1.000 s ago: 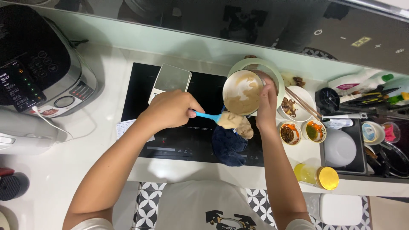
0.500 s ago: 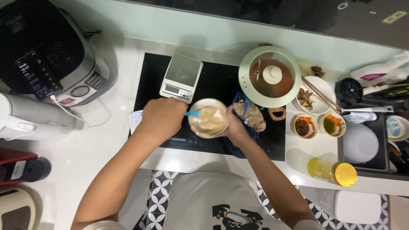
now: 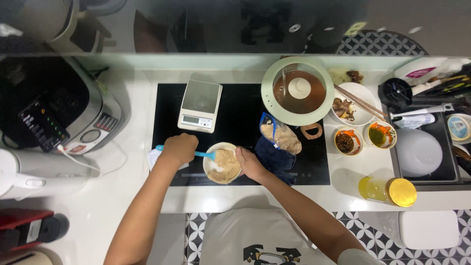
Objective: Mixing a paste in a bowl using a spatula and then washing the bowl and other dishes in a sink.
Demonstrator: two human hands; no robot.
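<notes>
A small white bowl (image 3: 214,177) of beige dough-like mix rests on the black cooktop (image 3: 240,115) near its front edge. My left hand (image 3: 179,148) is closed around the blue handle of a spatula (image 3: 203,154) whose head is in the mix. On the bowl's right rim sits my right hand (image 3: 249,162), steadying it. A clear bag of flour-like powder (image 3: 279,137) lies just right of the bowl on a dark blue cloth (image 3: 274,159).
A kitchen scale (image 3: 200,105) sits behind the bowl. A lidded pot (image 3: 298,91), a plate with chopsticks (image 3: 351,105), two sauce bowls (image 3: 363,139) and a yellow jar (image 3: 387,190) stand to the right. A multicooker (image 3: 54,118) and a white appliance (image 3: 34,172) are on the left.
The bowl came down from over the pot at the right to the cooktop's front edge. Both hands moved with it, and the spatula stayed in the mix.
</notes>
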